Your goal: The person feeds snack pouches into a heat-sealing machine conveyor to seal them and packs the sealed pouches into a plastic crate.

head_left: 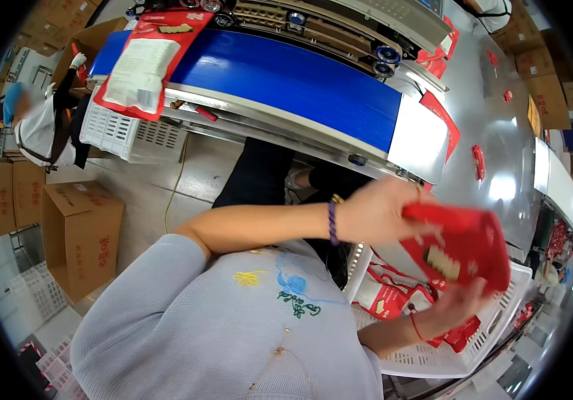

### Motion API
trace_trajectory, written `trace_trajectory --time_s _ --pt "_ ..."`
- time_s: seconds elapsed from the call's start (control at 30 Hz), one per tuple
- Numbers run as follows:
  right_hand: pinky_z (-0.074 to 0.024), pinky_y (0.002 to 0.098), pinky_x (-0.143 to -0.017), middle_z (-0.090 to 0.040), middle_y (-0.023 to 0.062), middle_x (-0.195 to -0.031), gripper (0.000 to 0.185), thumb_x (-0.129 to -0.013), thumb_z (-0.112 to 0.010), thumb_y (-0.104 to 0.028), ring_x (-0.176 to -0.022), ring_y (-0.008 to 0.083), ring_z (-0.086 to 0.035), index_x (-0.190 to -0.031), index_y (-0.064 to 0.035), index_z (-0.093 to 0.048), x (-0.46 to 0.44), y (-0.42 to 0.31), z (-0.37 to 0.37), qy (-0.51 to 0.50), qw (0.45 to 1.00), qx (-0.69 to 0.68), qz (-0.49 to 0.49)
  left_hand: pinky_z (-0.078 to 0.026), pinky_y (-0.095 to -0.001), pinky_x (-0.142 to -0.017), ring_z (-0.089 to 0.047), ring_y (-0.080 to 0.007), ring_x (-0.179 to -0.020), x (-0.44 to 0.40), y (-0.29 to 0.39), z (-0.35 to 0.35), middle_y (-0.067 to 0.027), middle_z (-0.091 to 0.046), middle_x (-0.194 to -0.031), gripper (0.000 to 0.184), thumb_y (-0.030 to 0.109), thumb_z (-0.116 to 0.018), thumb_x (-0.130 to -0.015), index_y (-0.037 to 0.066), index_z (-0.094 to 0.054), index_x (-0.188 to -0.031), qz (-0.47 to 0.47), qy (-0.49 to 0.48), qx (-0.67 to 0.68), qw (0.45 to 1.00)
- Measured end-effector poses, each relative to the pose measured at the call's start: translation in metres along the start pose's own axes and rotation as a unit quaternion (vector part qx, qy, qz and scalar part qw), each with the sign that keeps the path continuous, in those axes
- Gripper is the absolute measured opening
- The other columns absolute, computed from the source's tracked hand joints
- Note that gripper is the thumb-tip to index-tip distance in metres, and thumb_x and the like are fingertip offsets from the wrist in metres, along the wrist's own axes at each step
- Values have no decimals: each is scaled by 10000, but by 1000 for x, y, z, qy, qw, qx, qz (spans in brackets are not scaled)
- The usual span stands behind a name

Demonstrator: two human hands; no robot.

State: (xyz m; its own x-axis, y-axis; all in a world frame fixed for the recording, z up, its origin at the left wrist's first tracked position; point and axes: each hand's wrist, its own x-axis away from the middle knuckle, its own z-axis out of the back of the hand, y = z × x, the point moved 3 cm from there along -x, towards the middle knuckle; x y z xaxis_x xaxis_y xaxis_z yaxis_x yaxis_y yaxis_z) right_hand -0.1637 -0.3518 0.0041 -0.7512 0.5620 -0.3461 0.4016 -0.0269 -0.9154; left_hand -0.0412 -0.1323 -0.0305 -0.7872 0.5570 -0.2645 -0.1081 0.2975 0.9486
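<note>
A red food pouch [463, 233] with a printed picture is tilted between my two hands, over a white plastic basket. My left hand [383, 210], with a purple bead bracelet at its wrist, is closed on the pouch's near left edge. The lower edge is gripped by my right hand [456, 308], which has a red cord on its wrist. Both hands are a little blurred, and some fingers are hidden by the pouch. Beneath them, several red and white pouches [381, 298] lie in the white basket [426, 363].
Ahead is a blue conveyor belt [286, 83] beside a machine with rollers [320, 30]. One filled pouch [143, 70] lies on its left end. A metal table [500, 147] at right carries scattered red packets. An open carton [80, 233] and a co-worker [50, 127] are at left.
</note>
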Motion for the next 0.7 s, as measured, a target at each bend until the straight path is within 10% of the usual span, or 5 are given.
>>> trace_trajectory --time_s 0.13,0.3,0.37,0.4,0.7 --pt "-465 305 -923 -626 92 -1126 368 -848 -651 52 -989 154 -596 -1202 52 -548 -1 58 -51 -79 981 147 -95 -510 -229 -646 -604 -36 -740 -8 -7 41 -39 -714 -852 331 252 -728 -864 -6 -679 -1065 92 58 76 991" --pt "-504 278 -867 -647 80 -1102 279 -978 -572 -222 -996 133 -612 -1142 5 -584 -39 96 -73 16 973 -8 -229 -493 -242 -695 -593 -81 -751 -28 -34 73 -27 -667 -851 424 384 -592 -951 -29 -651 -1024 175 53 172 968" --pt "-505 263 -847 -657 89 -1105 315 -978 -575 -244 -957 131 -626 -1146 22 -600 -56 121 -72 -8 978 1 -210 -481 -260 -730 -587 -69 -871 -48 -60 90 -28 -664 -974 366 315 -583 -965 -21 -637 -1098 60 87 -128 986" --pt "-507 258 -827 -660 91 -1095 310 -971 -587 -225 -943 126 -626 -1142 32 -611 -67 131 -70 -20 982 58 -180 -492 -310 -688 -641 -219 -738 -54 -69 94 -113 -651 -836 398 352 -635 -918 -44 -670 -921 -10 162 -294 942" --pt "-506 218 -669 -687 90 -940 102 -898 -651 -42 -817 104 -642 -937 -36 -558 -135 162 -74 -8 979 130 -157 -489 -361 -677 -665 -250 -712 -105 -126 122 -162 -679 -728 334 311 -605 -837 -9 -701 -813 151 328 -47 931"
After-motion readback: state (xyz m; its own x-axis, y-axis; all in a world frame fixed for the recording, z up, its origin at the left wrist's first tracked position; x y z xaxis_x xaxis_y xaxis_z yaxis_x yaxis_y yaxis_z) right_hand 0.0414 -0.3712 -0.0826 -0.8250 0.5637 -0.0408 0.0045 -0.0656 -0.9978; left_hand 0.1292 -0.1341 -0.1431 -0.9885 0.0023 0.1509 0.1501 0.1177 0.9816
